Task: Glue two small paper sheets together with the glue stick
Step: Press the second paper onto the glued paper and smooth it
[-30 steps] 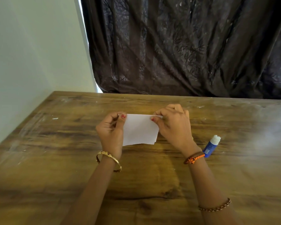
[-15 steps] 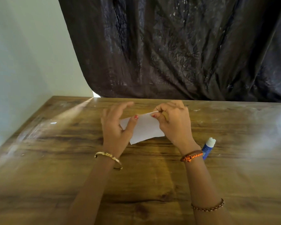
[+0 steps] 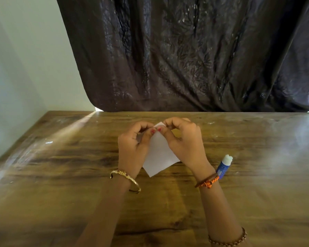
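Note:
A small white paper [image 3: 160, 155] is held above the wooden table [image 3: 61, 184], turned so one corner points up and another points toward me. My left hand [image 3: 134, 148] and my right hand [image 3: 184, 143] both pinch its top corner, thumbs side by side. Whether it is one sheet or two stacked sheets I cannot tell. The blue glue stick [image 3: 224, 166] with a white cap lies on the table just right of my right wrist, untouched.
A dark curtain [image 3: 185, 59] hangs behind the table's far edge. A pale wall [image 3: 25, 59] runs along the left side. A tiny white scrap [image 3: 49, 142] lies on the table at the left.
The paper has rotated from lying level to corner-up. My left hand moved from the paper's left edge to the top corner, meeting my right hand. The camera tilted upward.

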